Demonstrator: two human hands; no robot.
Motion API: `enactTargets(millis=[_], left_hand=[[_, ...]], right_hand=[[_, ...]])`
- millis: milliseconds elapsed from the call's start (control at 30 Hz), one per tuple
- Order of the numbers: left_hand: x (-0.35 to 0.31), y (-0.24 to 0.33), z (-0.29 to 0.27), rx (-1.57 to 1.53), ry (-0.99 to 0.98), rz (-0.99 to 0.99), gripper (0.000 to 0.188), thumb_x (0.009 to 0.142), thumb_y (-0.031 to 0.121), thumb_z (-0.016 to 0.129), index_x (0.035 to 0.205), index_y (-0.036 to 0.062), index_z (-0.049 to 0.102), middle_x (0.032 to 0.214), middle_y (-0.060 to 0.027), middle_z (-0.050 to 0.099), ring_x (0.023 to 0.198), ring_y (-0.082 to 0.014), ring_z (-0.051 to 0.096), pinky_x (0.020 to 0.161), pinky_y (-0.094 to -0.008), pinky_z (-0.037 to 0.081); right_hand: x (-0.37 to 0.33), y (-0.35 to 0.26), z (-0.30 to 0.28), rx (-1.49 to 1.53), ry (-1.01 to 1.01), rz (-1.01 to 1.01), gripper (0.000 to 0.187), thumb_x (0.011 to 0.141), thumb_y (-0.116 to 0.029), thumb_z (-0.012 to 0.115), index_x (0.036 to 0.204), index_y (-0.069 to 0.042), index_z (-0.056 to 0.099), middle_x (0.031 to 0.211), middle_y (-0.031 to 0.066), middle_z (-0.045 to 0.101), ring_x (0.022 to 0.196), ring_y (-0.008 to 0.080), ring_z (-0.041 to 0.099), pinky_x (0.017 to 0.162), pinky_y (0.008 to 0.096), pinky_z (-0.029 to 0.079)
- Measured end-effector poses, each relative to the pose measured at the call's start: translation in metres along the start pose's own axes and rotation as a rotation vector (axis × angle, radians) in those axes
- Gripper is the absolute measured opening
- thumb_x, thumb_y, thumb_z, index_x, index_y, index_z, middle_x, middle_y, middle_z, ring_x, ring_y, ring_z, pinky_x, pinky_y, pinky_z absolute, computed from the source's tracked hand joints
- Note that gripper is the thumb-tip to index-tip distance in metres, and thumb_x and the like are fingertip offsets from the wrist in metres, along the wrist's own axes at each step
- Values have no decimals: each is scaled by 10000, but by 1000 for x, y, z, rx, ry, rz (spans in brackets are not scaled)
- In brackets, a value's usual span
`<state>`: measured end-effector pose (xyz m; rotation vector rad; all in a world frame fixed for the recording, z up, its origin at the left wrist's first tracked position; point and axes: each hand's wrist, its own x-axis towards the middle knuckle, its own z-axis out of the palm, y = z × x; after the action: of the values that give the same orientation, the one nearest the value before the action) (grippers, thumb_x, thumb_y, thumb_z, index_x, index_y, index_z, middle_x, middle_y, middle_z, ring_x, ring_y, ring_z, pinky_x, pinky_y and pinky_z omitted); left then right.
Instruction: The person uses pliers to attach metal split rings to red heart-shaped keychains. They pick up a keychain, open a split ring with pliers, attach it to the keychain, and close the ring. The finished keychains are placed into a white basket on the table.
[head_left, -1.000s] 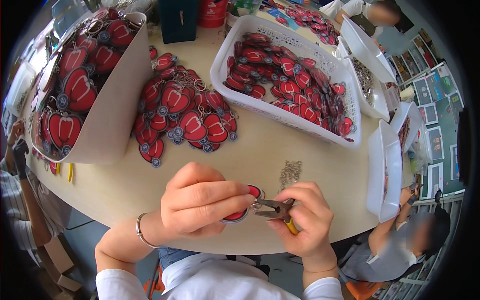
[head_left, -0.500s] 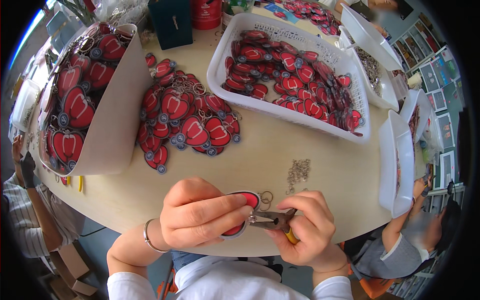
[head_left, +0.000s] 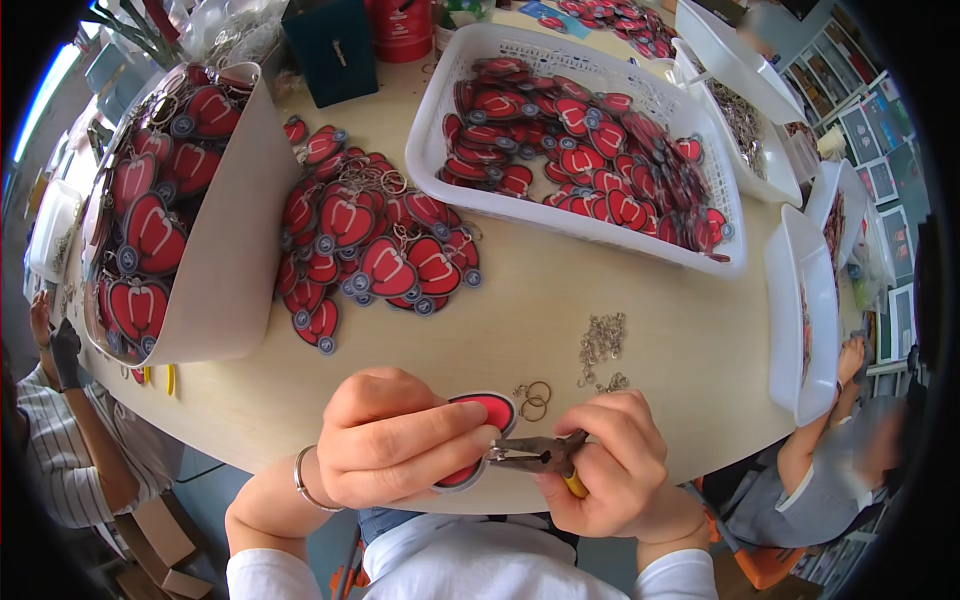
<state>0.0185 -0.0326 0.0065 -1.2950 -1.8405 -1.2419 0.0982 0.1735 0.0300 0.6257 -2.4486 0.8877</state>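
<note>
Pinched in the fingers of my left hand (head_left: pixel 405 435) is a flat red tag (head_left: pixel 488 408) with a dark and pale rim, partly covered by the fingers. My right hand (head_left: pixel 612 465) is closed round yellow-handled pliers (head_left: pixel 535 453). The plier jaws meet the tag's edge right by my left fingertips; any small part between them is too small to make out. Just beyond the tag, two key rings (head_left: pixel 537 400) with short chain lie on the table. A little farther off is a small heap of metal links (head_left: pixel 603 340).
Finished-looking red keychains (head_left: pixel 385 250) lie piled at centre left, beside a full white bin (head_left: pixel 225 230). A white basket (head_left: pixel 590 235) of red tags stands at the back. White trays (head_left: pixel 785 330) line the right side. Other people (head_left: pixel 820 490) sit at both sides.
The plier jaws have shifted slightly left and nearer to me, against the tag by my left fingertips. Both hands keep their hold; the whole view has shifted a little.
</note>
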Motion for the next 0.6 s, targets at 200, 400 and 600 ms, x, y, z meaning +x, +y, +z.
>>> enactTargets(millis=[200,400,600], left_hand=[[1,-1,0,11,-1,30,296,669,2,734,960,49,709,1021,-45,667,775,-159,522,558,-243,470],[3,-2,-2,20,-31,68,300,663,20,741,960,36,707,1024,-53,659,798,-169,525,563,-240,492],[3,-1,-4,22,-44,92,289,668,42,739,955,36,711,1028,-55,656,822,-179,541,575,-239,502]], right_hand=[[-2,-2,1,-34,23,-1,279,554,-105,749,596,-42,481,831,111,583,670,247,554,564,354,396],[-3,-2,1,-55,38,-14,269,556,-105,741,592,-47,480,813,111,581,639,240,546,536,338,388],[-3,-1,3,-74,64,-44,264,543,-101,729,571,-48,472,782,111,576,605,235,538,496,316,387]])
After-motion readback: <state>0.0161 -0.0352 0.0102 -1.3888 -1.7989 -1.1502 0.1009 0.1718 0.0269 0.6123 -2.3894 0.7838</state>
